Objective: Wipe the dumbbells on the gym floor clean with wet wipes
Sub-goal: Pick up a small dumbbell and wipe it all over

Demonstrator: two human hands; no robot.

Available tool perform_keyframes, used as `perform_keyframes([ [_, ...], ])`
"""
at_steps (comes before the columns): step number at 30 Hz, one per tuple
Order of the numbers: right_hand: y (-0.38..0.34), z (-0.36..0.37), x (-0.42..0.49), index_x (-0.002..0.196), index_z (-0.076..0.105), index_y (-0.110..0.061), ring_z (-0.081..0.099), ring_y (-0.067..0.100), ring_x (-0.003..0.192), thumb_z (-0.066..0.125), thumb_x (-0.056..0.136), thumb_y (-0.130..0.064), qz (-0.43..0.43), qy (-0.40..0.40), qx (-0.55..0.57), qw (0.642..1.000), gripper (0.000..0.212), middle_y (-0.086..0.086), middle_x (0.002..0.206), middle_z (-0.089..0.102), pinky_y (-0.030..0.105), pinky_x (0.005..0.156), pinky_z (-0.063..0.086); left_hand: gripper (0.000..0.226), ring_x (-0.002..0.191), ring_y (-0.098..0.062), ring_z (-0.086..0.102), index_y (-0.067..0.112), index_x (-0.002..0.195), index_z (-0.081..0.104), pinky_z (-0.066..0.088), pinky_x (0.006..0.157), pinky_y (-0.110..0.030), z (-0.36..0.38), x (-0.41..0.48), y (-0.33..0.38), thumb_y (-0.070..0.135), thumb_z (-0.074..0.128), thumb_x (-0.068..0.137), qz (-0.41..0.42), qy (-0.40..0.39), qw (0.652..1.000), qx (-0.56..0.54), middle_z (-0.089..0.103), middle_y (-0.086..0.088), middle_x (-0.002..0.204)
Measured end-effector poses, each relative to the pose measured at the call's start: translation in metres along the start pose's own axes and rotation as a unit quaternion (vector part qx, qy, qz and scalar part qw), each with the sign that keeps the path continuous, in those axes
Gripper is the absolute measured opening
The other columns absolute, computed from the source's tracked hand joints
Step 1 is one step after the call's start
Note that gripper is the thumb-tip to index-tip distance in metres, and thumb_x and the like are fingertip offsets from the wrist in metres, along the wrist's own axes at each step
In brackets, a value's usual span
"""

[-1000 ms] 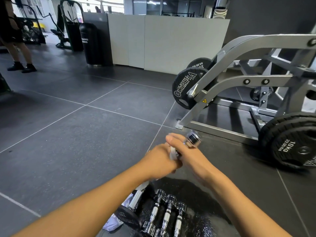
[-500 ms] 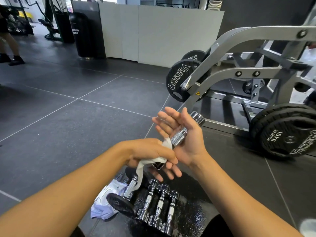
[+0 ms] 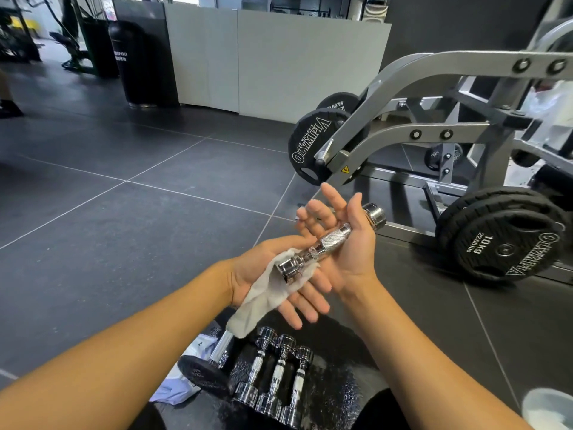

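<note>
The left hand (image 3: 276,274) lies palm up with its fingers straight. The wet wipe (image 3: 269,294) is draped over the palm and hangs off the wrist side. The right hand (image 3: 347,246) is also palm up, fingers spread and thumb raised; neither hand closes on anything. The chrome dumbbell (image 3: 333,238) lies loose across both hands. Its knurled handle rests on the right palm, its near head sits on the wipe in the left palm, and its far head projects past the right hand. Judged step: this dumbbell is being wiped, and the hands are at a re-grip between strokes. The next move calls for one hand to close on the handle before the other wraps the wipe round a head or the handle. On open palms the round bar could roll off. Directly below the hands, three small dumbbells (image 3: 279,370) lie side by side on a dark speckled surface (image 3: 338,377). A larger dumbbell (image 3: 223,347) lies just to their left, with a white wipe packet (image 3: 173,389) beside its plate. The widest room for moving is to the left and ahead, over the floor (image 3: 124,243) tiles. To the right, the machine frame (image 3: 403,131) and its weight plate (image 3: 502,243) stand near and limit any swing on that side.
</note>
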State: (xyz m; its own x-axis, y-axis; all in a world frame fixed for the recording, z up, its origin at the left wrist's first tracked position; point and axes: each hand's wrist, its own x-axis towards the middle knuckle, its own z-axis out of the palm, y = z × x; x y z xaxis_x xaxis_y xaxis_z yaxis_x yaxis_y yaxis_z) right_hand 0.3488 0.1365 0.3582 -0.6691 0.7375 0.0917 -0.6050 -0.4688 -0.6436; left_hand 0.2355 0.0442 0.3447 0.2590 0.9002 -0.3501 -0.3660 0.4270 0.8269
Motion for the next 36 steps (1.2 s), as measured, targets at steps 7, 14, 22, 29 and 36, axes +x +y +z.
perform_keyframes([
  [7,-0.004,-0.012,0.007,0.122,0.065,-0.013,0.073,0.027,0.084,0.044,0.104,-0.051,-0.041,0.061,-0.003,0.997,0.047,0.012,0.090,0.073,0.038,0.086,0.057,0.096,0.083,-0.036,0.075,-0.006,0.113,0.067,0.063,0.074,-0.044,-0.013,0.017,-0.006,0.082,0.038,0.091,0.031,0.095,0.995,0.011,0.072,-0.031,0.101],
  [14,-0.004,-0.018,0.012,0.124,0.065,-0.010,0.073,0.028,0.090,0.045,0.105,-0.048,-0.075,0.110,-0.001,0.991,0.046,0.015,0.096,0.074,0.039,0.089,0.055,0.057,0.101,-0.030,0.058,0.006,0.110,0.062,0.045,0.088,-0.039,-0.023,0.026,-0.008,0.052,0.055,0.077,0.110,0.206,0.971,0.058,0.063,-0.019,0.105],
  [22,-0.009,-0.024,0.008,0.124,0.066,-0.009,0.073,0.031,0.090,0.047,0.104,-0.048,-0.067,0.117,0.006,0.991,0.048,0.015,0.091,0.074,0.039,0.086,0.057,0.074,0.132,-0.024,0.053,0.036,0.129,0.068,0.040,0.115,-0.051,-0.037,0.026,0.000,0.052,0.047,0.061,0.171,0.283,0.918,0.219,0.056,-0.003,0.144],
  [29,-0.010,-0.026,0.005,0.126,0.065,-0.008,0.073,0.030,0.084,0.047,0.104,-0.048,-0.062,0.108,0.003,0.992,0.049,0.015,0.087,0.072,0.037,0.080,0.059,0.036,0.084,-0.026,0.060,0.003,0.111,0.070,0.050,0.083,-0.043,-0.026,0.023,-0.004,0.017,0.046,0.088,0.135,0.304,0.921,0.202,0.069,-0.021,0.096],
  [36,-0.009,-0.030,0.007,0.128,0.065,-0.005,0.070,0.028,0.076,0.049,0.104,-0.047,-0.065,0.114,-0.013,0.991,0.051,0.014,0.080,0.070,0.038,0.080,0.058,0.034,0.090,-0.024,0.069,-0.007,0.110,0.071,0.060,0.097,-0.052,-0.040,0.020,-0.007,-0.010,0.047,0.087,0.150,0.274,0.925,0.218,0.075,-0.017,0.098],
])
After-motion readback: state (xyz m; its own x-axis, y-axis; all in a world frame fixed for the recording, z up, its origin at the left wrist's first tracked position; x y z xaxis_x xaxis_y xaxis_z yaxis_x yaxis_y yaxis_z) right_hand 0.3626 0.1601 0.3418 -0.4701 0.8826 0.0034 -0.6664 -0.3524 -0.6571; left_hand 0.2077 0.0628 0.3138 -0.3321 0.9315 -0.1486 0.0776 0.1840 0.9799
